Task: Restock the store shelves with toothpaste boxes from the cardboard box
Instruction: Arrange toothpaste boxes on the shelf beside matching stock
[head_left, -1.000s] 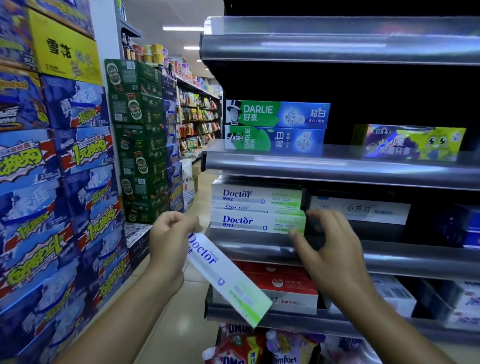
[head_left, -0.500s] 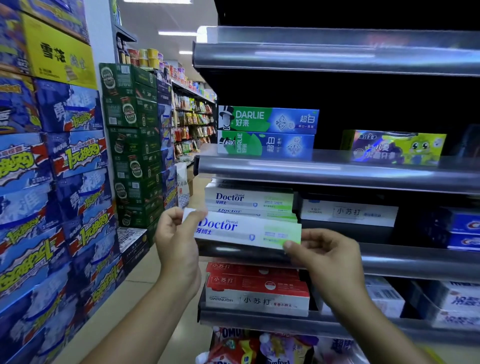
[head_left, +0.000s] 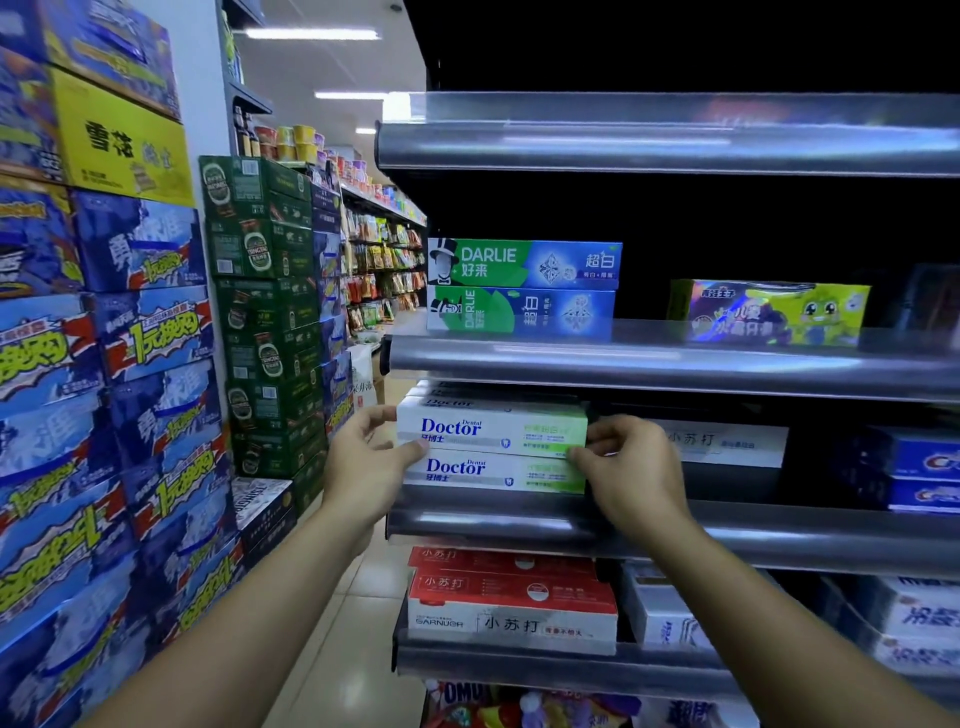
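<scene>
Left hand pinching the near end of the top Doctor box, right hand gripping its far end, box lying level on the Doctor stack, middle shelf, seemingly fully seated.

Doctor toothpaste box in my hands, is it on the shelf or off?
On: the Doctor box lies flat atop the lower box, left hand and right hand gripping its ends.
</scene>
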